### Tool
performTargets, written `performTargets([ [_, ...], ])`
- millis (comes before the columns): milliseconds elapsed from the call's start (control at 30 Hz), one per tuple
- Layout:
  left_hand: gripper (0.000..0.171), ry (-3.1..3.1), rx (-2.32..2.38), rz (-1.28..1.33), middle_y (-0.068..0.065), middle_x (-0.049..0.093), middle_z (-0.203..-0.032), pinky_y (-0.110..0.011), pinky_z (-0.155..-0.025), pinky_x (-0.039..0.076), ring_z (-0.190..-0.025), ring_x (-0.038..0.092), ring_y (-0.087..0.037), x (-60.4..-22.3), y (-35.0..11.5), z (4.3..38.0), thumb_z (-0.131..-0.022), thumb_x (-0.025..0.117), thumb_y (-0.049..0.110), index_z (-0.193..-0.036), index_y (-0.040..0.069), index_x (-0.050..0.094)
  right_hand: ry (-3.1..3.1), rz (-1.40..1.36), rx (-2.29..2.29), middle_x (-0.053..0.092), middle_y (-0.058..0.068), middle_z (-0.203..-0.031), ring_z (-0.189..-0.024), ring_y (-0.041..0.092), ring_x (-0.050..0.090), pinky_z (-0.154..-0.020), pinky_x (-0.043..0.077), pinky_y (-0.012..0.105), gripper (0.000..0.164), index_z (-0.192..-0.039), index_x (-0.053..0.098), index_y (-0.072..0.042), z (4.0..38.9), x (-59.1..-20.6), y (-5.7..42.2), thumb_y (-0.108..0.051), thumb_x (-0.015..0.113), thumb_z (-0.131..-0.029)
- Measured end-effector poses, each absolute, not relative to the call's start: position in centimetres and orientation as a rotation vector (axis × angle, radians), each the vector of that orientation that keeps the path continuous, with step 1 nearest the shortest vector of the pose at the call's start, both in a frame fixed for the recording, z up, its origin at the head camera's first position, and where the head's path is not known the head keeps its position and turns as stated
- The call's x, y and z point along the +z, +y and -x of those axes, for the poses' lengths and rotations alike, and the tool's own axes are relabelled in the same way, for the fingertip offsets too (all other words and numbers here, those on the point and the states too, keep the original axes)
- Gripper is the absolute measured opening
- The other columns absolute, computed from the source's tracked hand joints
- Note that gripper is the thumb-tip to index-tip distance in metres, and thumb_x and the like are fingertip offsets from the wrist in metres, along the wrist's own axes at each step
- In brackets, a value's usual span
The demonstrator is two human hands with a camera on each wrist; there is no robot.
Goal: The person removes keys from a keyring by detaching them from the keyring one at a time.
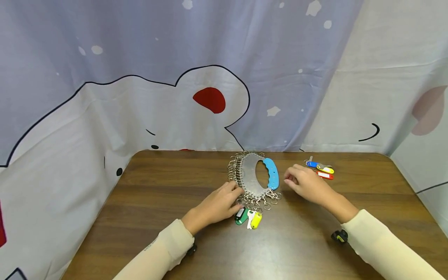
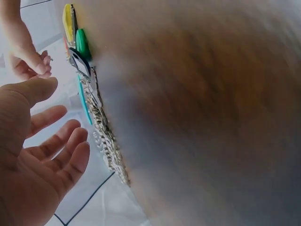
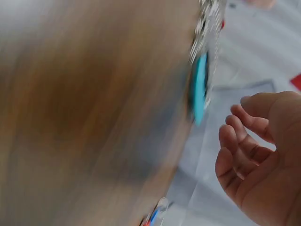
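A crescent-shaped metal key holder (image 1: 249,175) with a blue handle (image 1: 273,174) lies flat on the table, its curved edge lined with small clips and rings. At its near side are a black tag (image 1: 240,213), a green tag (image 1: 242,220), a silver key (image 1: 250,218) and a yellow tag (image 1: 256,220). My left hand (image 1: 220,202) hovers by the ringed edge, with bent, spread fingers and nothing in the palm in the left wrist view. To the right of the blue handle, my right hand (image 1: 308,182) has loosely curled fingers; the right wrist view shows it empty.
Behind my right hand lie keys with a blue tag (image 1: 312,164), a yellow tag (image 1: 326,169) and a red tag (image 1: 324,175). The brown wooden table (image 1: 164,182) ends at the back against a printed curtain (image 1: 157,112).
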State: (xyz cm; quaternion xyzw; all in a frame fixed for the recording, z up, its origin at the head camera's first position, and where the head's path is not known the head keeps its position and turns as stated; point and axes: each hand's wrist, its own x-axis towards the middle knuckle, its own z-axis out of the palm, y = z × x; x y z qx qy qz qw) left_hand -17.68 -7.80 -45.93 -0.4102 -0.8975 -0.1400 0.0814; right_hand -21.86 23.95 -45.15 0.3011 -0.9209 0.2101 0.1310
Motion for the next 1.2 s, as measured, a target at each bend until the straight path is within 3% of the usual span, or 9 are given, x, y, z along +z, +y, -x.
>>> performTargets([
  [600,0.025,-2.746,-0.434,1.200,0.001,0.051,-0.091,-0.028,-0.072,0.050,-0.081,0.049,-0.012,-46.1,-5.8,17.6,-0.088,0.069,0.028,-0.106,0.010,0.066,-2.921,-0.981,0.808,0.057,-0.013,-0.061,-0.055,0.001,0.050,-0.052,0.046,0.024,0.014,-0.076,0.062,-0.020,18.2,-45.3,18.1,-0.022,0.072,-0.085],
  [900,0.020,-2.842,-0.488,1.178,0.001,0.053,-0.090,-0.025,-0.068,0.048,-0.078,0.048,-0.011,-45.4,-4.9,17.7,-0.090,0.068,0.025,-0.104,0.011,0.067,-3.053,-0.832,0.568,0.054,-0.012,-0.062,-0.055,0.007,0.049,-0.049,0.044,0.030,0.022,-0.071,0.058,-0.022,17.6,-45.6,15.9,-0.033,0.073,-0.082],
  [1200,0.013,-2.922,-0.538,1.165,0.001,0.054,-0.087,-0.025,-0.066,0.049,-0.075,0.051,-0.010,-45.4,-4.0,17.9,-0.088,0.069,0.022,-0.096,0.011,0.068,-3.079,-0.812,0.453,0.052,-0.007,-0.066,-0.057,0.010,0.049,-0.047,0.043,0.033,0.023,-0.067,0.054,-0.020,17.3,-46.1,15.0,-0.024,0.073,-0.079],
])
